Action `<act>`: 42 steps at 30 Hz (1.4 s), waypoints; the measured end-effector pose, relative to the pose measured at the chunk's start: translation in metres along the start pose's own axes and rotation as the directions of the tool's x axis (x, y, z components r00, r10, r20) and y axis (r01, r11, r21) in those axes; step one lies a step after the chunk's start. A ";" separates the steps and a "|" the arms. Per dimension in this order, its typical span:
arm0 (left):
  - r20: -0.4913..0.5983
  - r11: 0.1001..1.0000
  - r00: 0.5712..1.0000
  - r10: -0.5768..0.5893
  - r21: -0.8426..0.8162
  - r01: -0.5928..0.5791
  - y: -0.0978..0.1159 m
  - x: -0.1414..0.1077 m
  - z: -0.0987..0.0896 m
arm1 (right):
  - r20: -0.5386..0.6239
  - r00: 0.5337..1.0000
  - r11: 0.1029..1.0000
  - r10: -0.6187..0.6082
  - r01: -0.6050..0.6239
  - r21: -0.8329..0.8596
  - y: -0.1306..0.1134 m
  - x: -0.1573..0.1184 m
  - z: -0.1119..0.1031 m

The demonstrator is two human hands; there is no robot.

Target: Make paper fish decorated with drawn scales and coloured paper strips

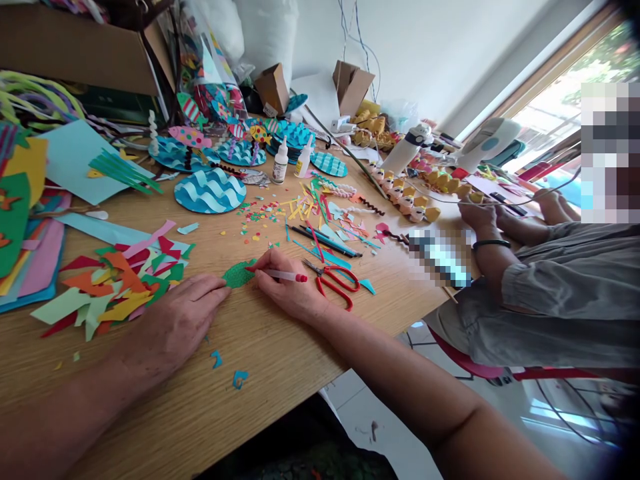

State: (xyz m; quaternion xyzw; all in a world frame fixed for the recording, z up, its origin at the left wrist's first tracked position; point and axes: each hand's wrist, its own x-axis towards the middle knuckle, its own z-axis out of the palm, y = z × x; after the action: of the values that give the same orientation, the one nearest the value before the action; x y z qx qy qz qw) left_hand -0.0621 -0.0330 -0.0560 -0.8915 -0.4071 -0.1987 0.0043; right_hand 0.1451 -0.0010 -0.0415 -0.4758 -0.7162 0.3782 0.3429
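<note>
The green paper piece (pixel 237 274) lies flat on the wooden table (pixel 290 360), near the middle of the frame; it is a small oval, and the two hands meet at it. The right hand (pixel 283 283) is in the middle of the frame; its fingers are closed around a red and white pen (pixel 287 275), and the red tip is at the right edge of the green paper piece. The left hand (pixel 177 320) is left of the middle, lower down; its fingers are close together, and the tips touch the left edge of the paper; I cannot tell if they pinch it or only press.

Just right of the right hand lie scissors (pixel 345 279) with red handles; two blue scraps (pixel 240 379) are at the lower middle; a heap of colored paper bits (pixel 120 287) is at the left; a blue wavy oval (pixel 210 192) and two little white bottles (pixel 281 162) are at the upper middle; another person's hand (pixel 477 212) is at the right.
</note>
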 end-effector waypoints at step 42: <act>-0.036 0.998 0.997 0.062 0.035 -0.061 -0.004 -0.004 0.005 | -0.027 0.999 1.000 -0.023 0.022 -0.022 -0.002 -0.002 0.000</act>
State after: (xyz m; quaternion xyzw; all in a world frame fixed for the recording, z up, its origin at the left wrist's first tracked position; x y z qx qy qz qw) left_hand -0.0655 -0.0324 -0.0627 -0.8996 -0.3826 -0.2079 0.0332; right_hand 0.1453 -0.0031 -0.0404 -0.4766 -0.7209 0.3600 0.3517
